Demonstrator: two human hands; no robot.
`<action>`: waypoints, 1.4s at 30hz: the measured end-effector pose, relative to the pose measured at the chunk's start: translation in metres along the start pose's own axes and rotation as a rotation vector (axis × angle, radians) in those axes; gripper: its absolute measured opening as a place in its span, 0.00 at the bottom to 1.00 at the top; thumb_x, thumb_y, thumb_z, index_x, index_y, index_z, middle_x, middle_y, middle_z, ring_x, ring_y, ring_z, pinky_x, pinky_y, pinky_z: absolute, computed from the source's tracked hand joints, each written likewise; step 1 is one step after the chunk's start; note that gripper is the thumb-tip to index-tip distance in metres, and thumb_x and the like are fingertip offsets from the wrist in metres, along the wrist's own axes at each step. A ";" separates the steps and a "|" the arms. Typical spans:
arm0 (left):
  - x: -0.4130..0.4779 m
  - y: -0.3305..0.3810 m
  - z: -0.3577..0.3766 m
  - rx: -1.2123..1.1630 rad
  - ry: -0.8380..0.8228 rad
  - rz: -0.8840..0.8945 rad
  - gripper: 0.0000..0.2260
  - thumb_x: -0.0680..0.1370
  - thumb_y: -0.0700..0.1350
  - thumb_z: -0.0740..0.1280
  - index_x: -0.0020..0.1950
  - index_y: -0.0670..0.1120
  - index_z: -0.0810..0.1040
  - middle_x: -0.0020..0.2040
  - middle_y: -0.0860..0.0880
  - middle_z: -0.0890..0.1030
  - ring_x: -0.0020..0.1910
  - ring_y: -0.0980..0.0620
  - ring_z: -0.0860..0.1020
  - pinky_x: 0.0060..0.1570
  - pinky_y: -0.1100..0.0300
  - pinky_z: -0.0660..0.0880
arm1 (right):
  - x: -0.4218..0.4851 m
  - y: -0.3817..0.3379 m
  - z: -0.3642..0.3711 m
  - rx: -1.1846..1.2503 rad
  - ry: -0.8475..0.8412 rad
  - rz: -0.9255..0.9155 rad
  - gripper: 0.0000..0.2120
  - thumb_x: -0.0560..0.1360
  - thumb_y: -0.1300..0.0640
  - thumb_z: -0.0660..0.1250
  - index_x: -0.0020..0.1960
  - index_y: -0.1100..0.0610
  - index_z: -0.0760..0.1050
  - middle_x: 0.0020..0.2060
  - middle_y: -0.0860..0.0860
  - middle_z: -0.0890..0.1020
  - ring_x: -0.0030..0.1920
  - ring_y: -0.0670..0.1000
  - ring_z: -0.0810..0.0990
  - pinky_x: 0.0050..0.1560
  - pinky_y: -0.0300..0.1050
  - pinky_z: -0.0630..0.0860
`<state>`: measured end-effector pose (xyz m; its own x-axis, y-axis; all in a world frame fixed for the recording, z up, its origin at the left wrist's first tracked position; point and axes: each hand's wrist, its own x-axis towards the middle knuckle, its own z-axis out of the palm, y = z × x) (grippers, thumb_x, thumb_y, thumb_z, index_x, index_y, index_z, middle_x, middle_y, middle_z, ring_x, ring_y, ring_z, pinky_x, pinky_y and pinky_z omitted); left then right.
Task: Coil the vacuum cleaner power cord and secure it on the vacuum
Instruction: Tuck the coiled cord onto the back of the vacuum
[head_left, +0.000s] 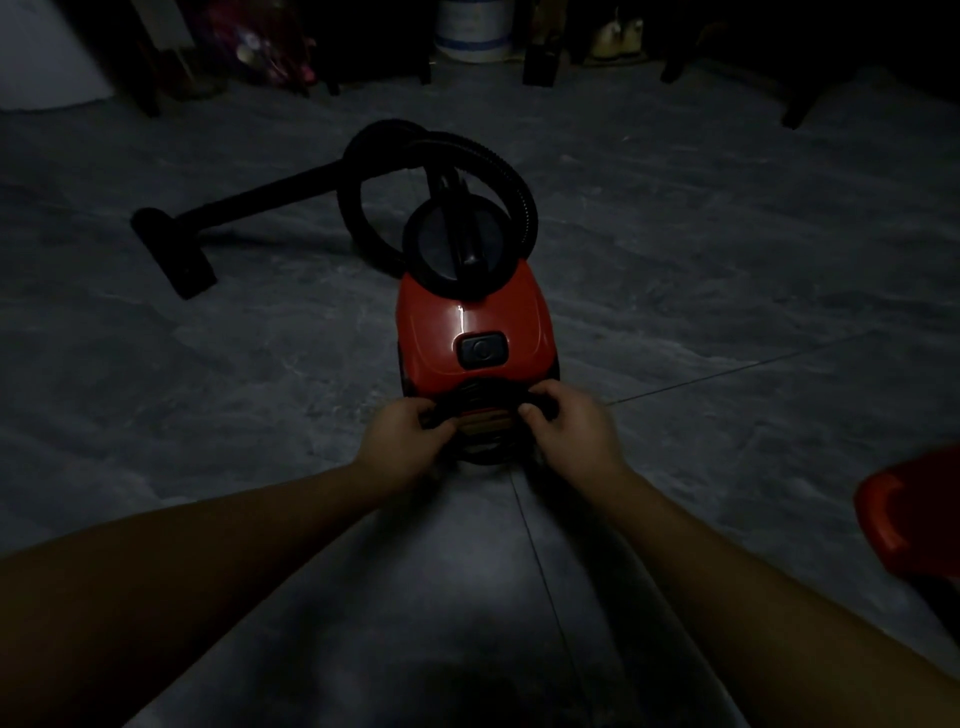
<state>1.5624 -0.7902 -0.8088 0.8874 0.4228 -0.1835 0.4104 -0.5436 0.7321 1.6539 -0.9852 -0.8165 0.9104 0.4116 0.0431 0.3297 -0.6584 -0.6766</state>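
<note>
At the red vacuum cleaner's (470, 317) dim rear, left hand (402, 441) and right hand (571, 434) fingers curl round the half-hidden black power cord (488, 456).

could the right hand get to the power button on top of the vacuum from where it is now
Probably yes: the right hand sits at the vacuum's near end, and the power button lies just beyond it, uncovered.

Both bare forearms reached forward and converged toward the middle. The left hand (402, 439) was curled, fingers bent under and thumb forward, closed in a grip on the black cord (480, 457) at its left side. The right hand (569, 434) mirrored it, knuckles up, fingers folded and thumb tucked inward, pinching the same cord on the right. The wrists were level, the hands apart.
</note>
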 end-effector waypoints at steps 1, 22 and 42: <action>0.001 0.000 -0.002 -0.026 -0.024 -0.015 0.07 0.77 0.44 0.71 0.47 0.40 0.84 0.41 0.44 0.85 0.40 0.48 0.83 0.42 0.54 0.78 | 0.001 -0.001 -0.001 -0.016 -0.008 0.000 0.11 0.77 0.51 0.67 0.57 0.53 0.79 0.46 0.49 0.84 0.40 0.46 0.78 0.42 0.39 0.69; 0.004 -0.012 -0.005 -0.182 -0.084 -0.198 0.14 0.73 0.50 0.75 0.43 0.38 0.84 0.37 0.43 0.83 0.33 0.53 0.78 0.31 0.66 0.73 | 0.004 -0.019 -0.006 -0.016 -0.069 0.054 0.10 0.75 0.44 0.70 0.48 0.50 0.80 0.38 0.45 0.83 0.38 0.46 0.81 0.43 0.47 0.80; -0.003 -0.020 -0.027 0.247 0.169 0.366 0.12 0.73 0.56 0.73 0.50 0.49 0.81 0.43 0.52 0.83 0.40 0.53 0.81 0.39 0.55 0.78 | 0.000 -0.021 -0.007 -0.046 -0.059 0.044 0.12 0.76 0.48 0.69 0.57 0.51 0.81 0.45 0.47 0.85 0.38 0.44 0.76 0.39 0.37 0.67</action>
<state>1.5459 -0.7616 -0.8051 0.9450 0.2718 0.1817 0.1326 -0.8267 0.5467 1.6491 -0.9757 -0.7965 0.9083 0.4172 -0.0297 0.3024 -0.7042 -0.6424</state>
